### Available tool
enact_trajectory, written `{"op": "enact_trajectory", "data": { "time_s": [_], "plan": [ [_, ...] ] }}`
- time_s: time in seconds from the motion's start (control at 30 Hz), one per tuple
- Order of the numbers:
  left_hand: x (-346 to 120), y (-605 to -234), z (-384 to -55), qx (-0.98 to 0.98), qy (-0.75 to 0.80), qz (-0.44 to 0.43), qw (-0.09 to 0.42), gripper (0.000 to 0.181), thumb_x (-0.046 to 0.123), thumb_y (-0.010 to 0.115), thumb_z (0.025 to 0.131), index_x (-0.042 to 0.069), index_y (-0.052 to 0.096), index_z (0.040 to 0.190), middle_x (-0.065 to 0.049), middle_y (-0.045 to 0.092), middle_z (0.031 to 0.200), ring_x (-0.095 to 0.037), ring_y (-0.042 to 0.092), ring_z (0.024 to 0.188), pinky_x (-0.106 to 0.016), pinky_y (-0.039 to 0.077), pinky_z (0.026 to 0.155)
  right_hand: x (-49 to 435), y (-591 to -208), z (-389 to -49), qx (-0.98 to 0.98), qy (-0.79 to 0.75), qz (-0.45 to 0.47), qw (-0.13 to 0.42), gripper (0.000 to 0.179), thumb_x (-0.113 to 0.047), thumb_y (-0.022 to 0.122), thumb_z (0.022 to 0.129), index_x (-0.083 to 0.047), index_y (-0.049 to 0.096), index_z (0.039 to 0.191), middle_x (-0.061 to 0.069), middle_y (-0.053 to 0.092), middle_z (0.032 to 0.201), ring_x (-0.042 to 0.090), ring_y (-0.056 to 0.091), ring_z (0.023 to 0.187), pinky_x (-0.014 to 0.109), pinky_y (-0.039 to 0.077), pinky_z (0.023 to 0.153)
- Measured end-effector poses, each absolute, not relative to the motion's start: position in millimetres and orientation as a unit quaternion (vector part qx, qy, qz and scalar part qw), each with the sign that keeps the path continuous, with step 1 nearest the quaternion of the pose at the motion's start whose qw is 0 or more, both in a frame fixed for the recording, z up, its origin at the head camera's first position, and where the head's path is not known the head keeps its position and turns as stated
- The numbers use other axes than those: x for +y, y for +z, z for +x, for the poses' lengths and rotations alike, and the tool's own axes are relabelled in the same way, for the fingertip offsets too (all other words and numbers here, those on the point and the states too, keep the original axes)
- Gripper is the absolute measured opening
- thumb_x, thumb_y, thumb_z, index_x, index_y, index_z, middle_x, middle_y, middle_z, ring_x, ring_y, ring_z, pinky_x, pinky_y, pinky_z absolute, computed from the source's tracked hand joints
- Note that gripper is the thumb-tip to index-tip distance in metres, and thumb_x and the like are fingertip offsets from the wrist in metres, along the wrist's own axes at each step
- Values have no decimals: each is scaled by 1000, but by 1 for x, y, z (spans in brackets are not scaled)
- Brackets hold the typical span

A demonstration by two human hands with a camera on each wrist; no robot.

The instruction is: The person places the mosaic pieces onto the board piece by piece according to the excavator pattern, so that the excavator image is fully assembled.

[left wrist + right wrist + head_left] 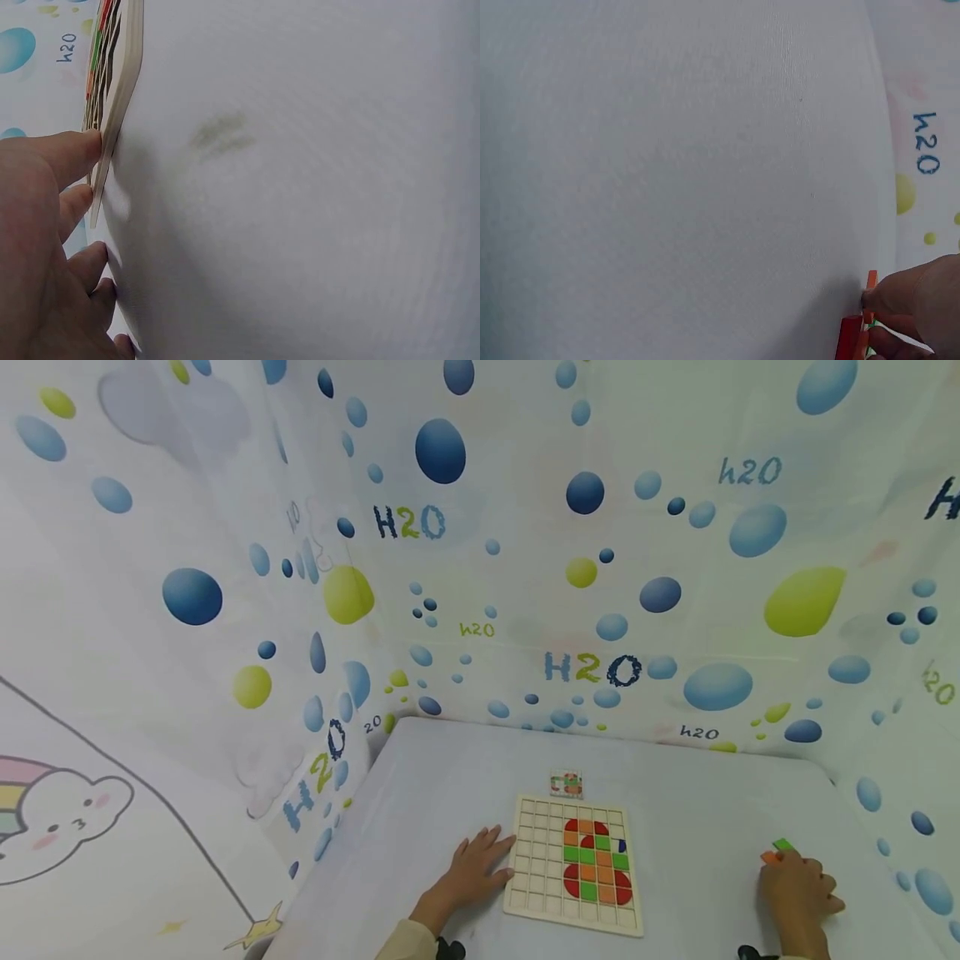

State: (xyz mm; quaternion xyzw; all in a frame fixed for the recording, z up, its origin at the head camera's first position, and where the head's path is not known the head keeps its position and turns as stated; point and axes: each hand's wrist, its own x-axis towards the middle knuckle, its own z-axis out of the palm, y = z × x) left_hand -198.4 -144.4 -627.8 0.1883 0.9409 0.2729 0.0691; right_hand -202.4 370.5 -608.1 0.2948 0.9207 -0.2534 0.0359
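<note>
A square wooden grid board point(533, 868) lies on the table, its right side partly filled with red, orange and green pieces point(597, 860). Near its upper right is a small blue mark or piece point(622, 845). My left hand point(474, 867) lies at the board's left edge, fingers spread; in the left wrist view the thumb and a finger touch its rim point(124, 82). Off to the right, my right hand point(798, 889) pinches an orange tile point(871, 279) with curled fingers. A green tile point(783, 844) and a red tile point(847, 339) are close beside those fingers.
A small pattern card point(566, 783) lies just behind the board. White table cloth point(705, 827) stretches between the board and my right hand. Behind and to the left hang printed curtains point(510, 585) with blue and green drops.
</note>
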Motion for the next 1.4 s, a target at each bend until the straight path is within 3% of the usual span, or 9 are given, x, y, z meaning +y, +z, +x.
{"op": "enact_trajectory", "data": {
  "time_s": [0.17,0.33,0.53,0.77,0.93,1.17,1.4],
  "plan": [
    [-142,-624,-198,947,257,175,81,58,42,61,105,22,50,158,-15,40,168,-43,32,156,-71,21,123,374,-613,-205,926,-242,288,41,34,-4,51,100,17,49,126,44,47,114,63,44,110,72,34,95],
    [-142,-622,-197,948,253,171,83,58,42,62,105,23,50,158,-13,40,168,-42,32,157,-70,22,123,376,-616,-207,928,-260,264,38,39,-12,58,100,15,51,128,45,48,117,66,44,113,75,32,92],
    [-142,-620,-196,948,255,174,81,57,40,63,105,21,51,158,-15,41,167,-43,33,156,-71,23,123,377,-620,-211,939,-271,213,-4,32,-15,60,99,11,62,118,42,55,116,65,50,110,77,35,84],
    [-142,-622,-197,949,251,172,81,58,41,63,105,22,51,158,-15,41,167,-43,34,156,-71,23,123,367,-626,-217,941,-276,194,25,40,-19,66,100,10,60,126,39,58,123,60,54,113,81,39,87],
    [-143,-622,-197,950,248,169,82,58,42,63,105,22,51,158,-15,41,167,-42,33,156,-71,23,123,358,-632,-223,950,-280,133,16,39,-16,66,99,11,61,126,39,61,120,59,57,112,75,41,85],
    [-144,-621,-195,950,249,171,79,58,41,63,105,21,51,157,-15,41,167,-43,34,155,-71,23,123,322,-633,-235,953,-293,81,16,33,-13,70,98,10,65,122,30,66,109,47,63,101,63,43,76],
    [-143,-622,-196,947,260,172,84,58,41,63,105,22,51,158,-15,40,168,-43,33,156,-71,22,123,263,-623,-237,957,-285,55,-7,26,-11,70,97,8,67,116,26,66,108,43,63,101,65,45,81]
  ]
}}
